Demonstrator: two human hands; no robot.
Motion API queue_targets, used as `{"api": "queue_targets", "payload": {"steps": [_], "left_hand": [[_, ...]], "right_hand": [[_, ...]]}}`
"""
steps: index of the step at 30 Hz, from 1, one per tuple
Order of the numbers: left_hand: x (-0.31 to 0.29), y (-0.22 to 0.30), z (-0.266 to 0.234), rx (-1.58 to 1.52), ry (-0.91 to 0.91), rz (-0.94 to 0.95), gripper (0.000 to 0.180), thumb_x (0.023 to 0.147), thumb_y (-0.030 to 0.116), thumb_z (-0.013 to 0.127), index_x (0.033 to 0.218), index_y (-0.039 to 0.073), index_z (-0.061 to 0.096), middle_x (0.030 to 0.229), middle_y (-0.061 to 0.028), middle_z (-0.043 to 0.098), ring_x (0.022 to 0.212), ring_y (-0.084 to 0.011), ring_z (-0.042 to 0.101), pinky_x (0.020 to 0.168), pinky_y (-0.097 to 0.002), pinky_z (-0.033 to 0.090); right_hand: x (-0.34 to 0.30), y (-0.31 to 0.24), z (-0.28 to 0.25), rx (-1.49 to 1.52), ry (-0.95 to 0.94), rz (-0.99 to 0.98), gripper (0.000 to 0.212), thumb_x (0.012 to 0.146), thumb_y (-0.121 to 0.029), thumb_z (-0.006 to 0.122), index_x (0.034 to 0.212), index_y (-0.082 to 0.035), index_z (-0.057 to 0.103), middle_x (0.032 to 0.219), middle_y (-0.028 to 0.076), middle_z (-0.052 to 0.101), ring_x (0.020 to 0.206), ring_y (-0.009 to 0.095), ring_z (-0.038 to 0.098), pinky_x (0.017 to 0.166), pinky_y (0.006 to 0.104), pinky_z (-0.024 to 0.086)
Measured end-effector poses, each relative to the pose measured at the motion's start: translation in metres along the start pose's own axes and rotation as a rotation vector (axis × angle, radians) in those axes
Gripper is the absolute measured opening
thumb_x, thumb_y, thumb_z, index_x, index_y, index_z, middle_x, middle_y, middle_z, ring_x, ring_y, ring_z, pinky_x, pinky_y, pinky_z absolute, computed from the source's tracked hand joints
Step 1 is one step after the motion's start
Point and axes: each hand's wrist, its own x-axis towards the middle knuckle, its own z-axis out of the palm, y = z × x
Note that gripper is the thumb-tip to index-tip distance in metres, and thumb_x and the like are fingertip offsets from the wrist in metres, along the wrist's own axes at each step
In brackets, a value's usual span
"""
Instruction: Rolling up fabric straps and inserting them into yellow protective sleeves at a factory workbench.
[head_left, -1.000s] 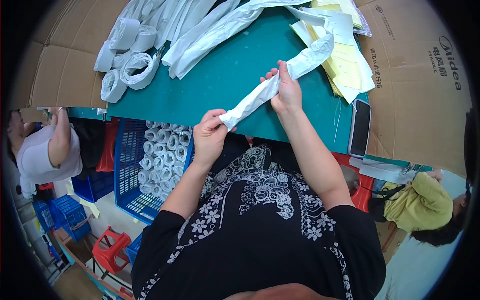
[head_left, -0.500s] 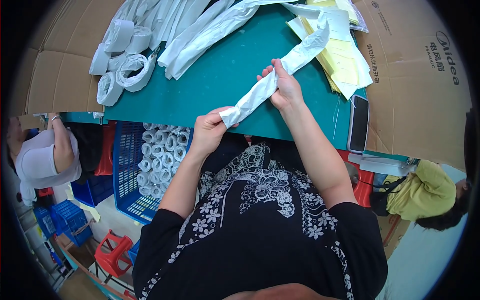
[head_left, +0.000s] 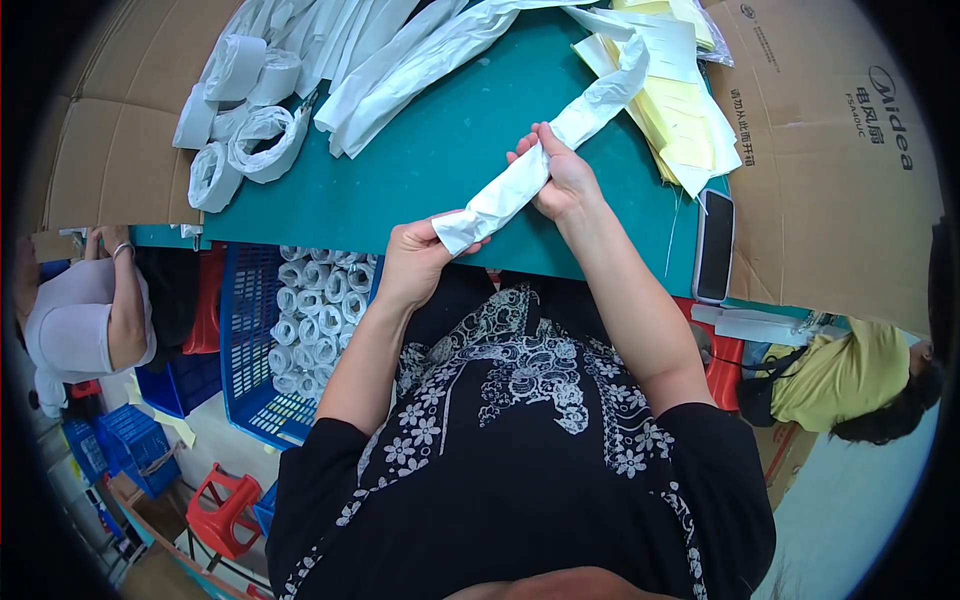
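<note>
A long white crinkled strip (head_left: pixel 505 197), papery in look, slants over the front of the green table, from low left to upper right. My left hand (head_left: pixel 415 262) is closed on its near end, thumb on top and fingertips showing beneath. Farther up, my right hand (head_left: pixel 562 180) grips the strip's middle, the thumb along one side and the fingers curled behind. Beyond that hand, the strip's far end runs to a stack of yellow and white sheets (head_left: pixel 672 115).
White rolled strips (head_left: pixel 265 145) sit at the table's far left, beside a pile of long white strips (head_left: pixel 410 75). A phone (head_left: pixel 714 245) lies at the right edge near cardboard (head_left: pixel 820 180). A blue crate (head_left: pixel 250 340) holds several white rolls. Two people are at the sides.
The strip has shifted slightly left, and its far end has drawn a little nearer. Its part between my hands looks broader. Both hands keep their grip.
</note>
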Motion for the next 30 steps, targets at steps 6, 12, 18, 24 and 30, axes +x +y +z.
{"api": "queue_targets", "payload": {"steps": [6,12,18,24,30], "left_hand": [[-0.001,0.011,-0.001,-0.155,0.002,-0.242,0.023,0.082,-0.004,0.059,0.105,-0.005,0.061,0.098,-0.0124,0.065,0.085,-0.0202,0.065,0.076,-0.0266,0.053],[0.000,-0.003,0.002,0.065,0.137,0.085,0.017,0.079,-0.004,0.063,0.096,-0.004,0.065,0.089,-0.0084,0.066,0.081,-0.0157,0.063,0.073,-0.0261,0.051],[-0.006,0.006,0.007,0.422,0.214,0.339,0.015,0.076,-0.003,0.066,0.091,-0.001,0.068,0.096,-0.0078,0.064,0.084,-0.0137,0.062,0.074,-0.0246,0.050],[-0.034,0.001,-0.003,0.881,0.216,0.685,0.018,0.068,-0.006,0.069,0.084,0.003,0.070,0.111,-0.0120,0.057,0.088,-0.0210,0.062,0.075,-0.0282,0.052],[-0.068,-0.002,-0.016,0.983,0.180,0.917,0.020,0.065,-0.009,0.070,0.082,0.000,0.067,0.102,-0.0173,0.059,0.092,-0.0270,0.061,0.076,-0.0299,0.052]], "right_hand": [[-0.002,0.011,0.004,0.115,0.055,-0.137,0.014,0.093,-0.024,0.051,0.097,-0.010,0.051,0.080,0.002,0.052,0.075,0.017,0.054,0.081,0.0426,0.049],[-0.008,0.020,0.014,0.186,0.115,-0.158,0.018,0.093,-0.024,0.051,0.101,-0.009,0.048,0.091,0.006,0.051,0.082,0.019,0.053,0.083,0.0446,0.048],[-0.010,0.012,0.013,0.116,0.105,-0.138,0.019,0.092,-0.026,0.053,0.099,-0.009,0.048,0.090,0.006,0.051,0.080,0.019,0.054,0.084,0.0452,0.048],[-0.004,0.013,0.012,0.110,0.064,-0.029,0.020,0.091,-0.029,0.054,0.093,-0.010,0.049,0.079,0.002,0.053,0.076,0.017,0.054,0.082,0.0424,0.048],[-0.002,0.012,0.005,-0.043,-0.053,0.002,0.029,0.090,-0.032,0.054,0.103,-0.006,0.049,0.091,0.007,0.057,0.086,0.023,0.057,0.085,0.0437,0.047]]}}
